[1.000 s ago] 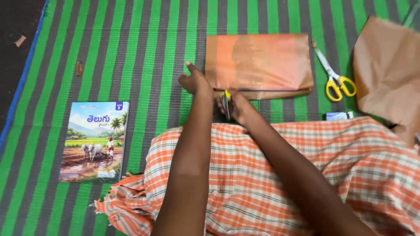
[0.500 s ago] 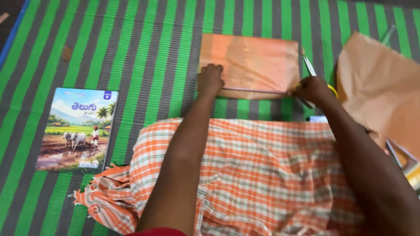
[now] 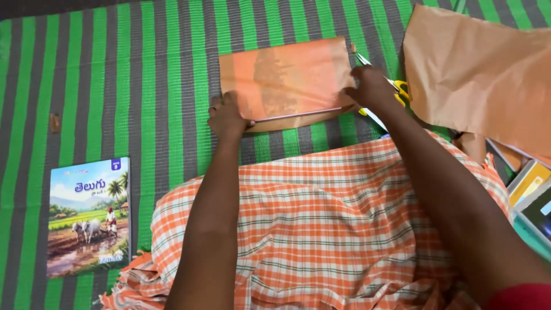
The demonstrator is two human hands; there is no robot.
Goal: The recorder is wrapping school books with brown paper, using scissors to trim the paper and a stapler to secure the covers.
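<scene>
A book wrapped in glossy orange-brown paper (image 3: 287,77) lies flat on the green and grey striped mat (image 3: 143,86). My left hand (image 3: 225,115) presses on its near left corner, fingers resting on the cover's edge. My right hand (image 3: 372,87) rests at the book's right edge, fingers curled, covering most of a pair of yellow-handled scissors (image 3: 400,90). Whether the right hand grips the scissors or only touches the book cannot be told.
A large sheet of brown paper (image 3: 482,69) lies at the right. A picture-cover schoolbook (image 3: 89,215) sits at the left on the mat. An orange checked cloth (image 3: 321,229) covers my lap. More books (image 3: 531,195) are stacked at the right edge.
My right hand has left the book's near edge and moved right to its right side, over the scissors. My left hand slid to the near left corner. The view shifted.
</scene>
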